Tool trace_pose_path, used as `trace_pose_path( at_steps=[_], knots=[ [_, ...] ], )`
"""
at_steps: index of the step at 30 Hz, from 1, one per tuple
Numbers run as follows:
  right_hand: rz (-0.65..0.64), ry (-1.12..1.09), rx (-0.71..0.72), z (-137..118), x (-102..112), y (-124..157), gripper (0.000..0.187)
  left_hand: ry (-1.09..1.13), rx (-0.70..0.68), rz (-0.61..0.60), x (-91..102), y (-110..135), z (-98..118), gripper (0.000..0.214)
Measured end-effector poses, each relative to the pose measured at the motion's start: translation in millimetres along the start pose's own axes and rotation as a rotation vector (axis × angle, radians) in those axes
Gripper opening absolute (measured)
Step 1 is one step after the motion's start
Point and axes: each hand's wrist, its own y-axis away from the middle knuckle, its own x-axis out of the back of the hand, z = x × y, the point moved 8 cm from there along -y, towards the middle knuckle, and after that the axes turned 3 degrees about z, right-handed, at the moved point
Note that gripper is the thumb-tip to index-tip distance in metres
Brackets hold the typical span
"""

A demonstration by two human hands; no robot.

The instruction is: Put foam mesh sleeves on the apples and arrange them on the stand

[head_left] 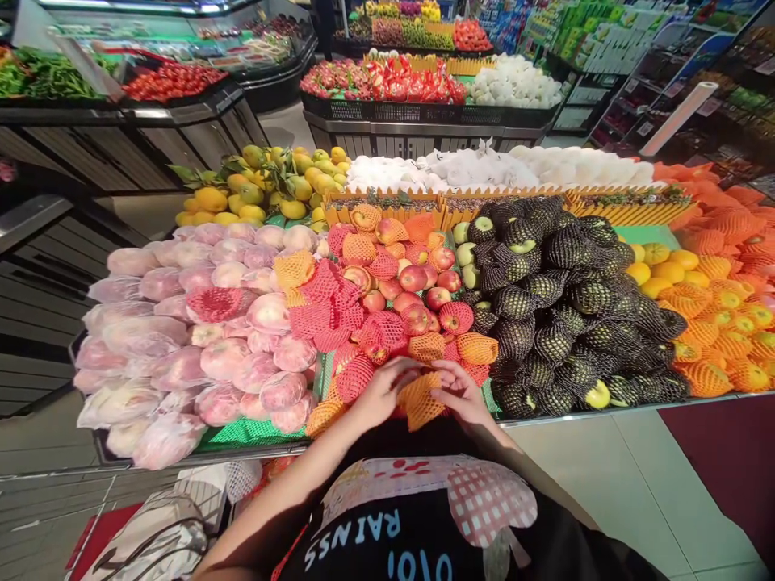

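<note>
Close to my body, at the near edge of the fruit stand, both my hands grip an orange foam fruit net (422, 406). My left hand (384, 389) has its fingers closed on the net's left and upper side. On the other side my right hand (461, 390) pinches its edge. The net looks limp and tapers downward; whether a fruit is inside cannot be made out. Just beyond lie red apples (413, 278), some bare, others in red and orange nets. Loose red foam nets (318, 303) are piled to the left, with an orange net (295, 269) behind them.
Plastic-wrapped pink fruit (175, 365) fills the stand's left part. Green fruit in black nets (554, 339) lies on the right, beside orange-netted fruit (726, 323). A low yellow fence (502, 198) runs behind. A wire cart (48, 516) with a bag is at lower left.
</note>
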Motion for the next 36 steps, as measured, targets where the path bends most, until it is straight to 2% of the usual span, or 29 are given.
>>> trace_pose_path(
  at_steps=[2,4,6,9,11,15,17,20,23,26,28,29,30,32,34,36],
  knots=[
    [-0.071,-0.038,-0.038,14,-11,0,0.049,0.233,0.123,-0.103,-28.9,13,-24,0.041],
    [-0.077,-0.024,-0.034,18,-12,0,0.048,0.360,0.219,-0.090,-37.3,24,-41,0.048],
    [-0.045,0.011,-0.040,16,-8,-2,0.043,0.406,0.283,-0.040,-32.4,32,-49,0.051],
    [0.017,0.002,-0.144,14,-3,-2,0.034,0.405,0.316,-0.051,-19.9,37,-46,0.045],
    [0.014,-0.044,-0.208,13,-8,0,0.030,0.378,0.281,-0.021,-7.0,35,-39,0.044],
    [-0.059,-0.079,-0.233,12,-26,4,0.029,0.340,0.180,0.159,17.7,24,-27,0.042],
    [-0.062,-0.080,-0.248,12,-27,6,0.035,0.326,0.170,0.192,18.1,19,-25,0.041],
    [-0.015,-0.066,-0.231,0,-15,1,0.044,0.407,0.200,0.112,1.1,14,-25,0.046],
    [-0.037,0.040,-0.170,-30,-1,-28,0.044,0.485,0.221,-0.008,-20.4,13,-28,0.049],
    [-0.125,0.217,-0.135,-63,1,-86,0.066,0.512,0.255,-0.029,-32.0,16,-39,0.050],
    [-0.101,0.636,-0.046,-84,0,-133,0.080,0.507,0.287,0.008,-35.6,21,-51,0.048],
    [-0.057,0.877,-0.001,-93,-1,-156,0.077,0.498,0.300,0.026,-37.5,24,-56,0.046],
    [-0.006,1.023,0.035,-100,-4,-176,0.069,0.488,0.314,0.032,-40.2,28,-62,0.044],
    [0.084,1.211,0.081,-107,-13,-206,0.058,0.461,0.341,0.011,-47.3,35,-71,0.039],
    [0.141,1.325,0.091,-104,-23,-222,0.072,0.428,0.372,-0.031,-52.9,40,-79,0.038],
    [0.171,1.430,0.074,-96,-29,-229,0.080,0.401,0.385,-0.028,-50.2,41,-81,0.040]
  ],
)
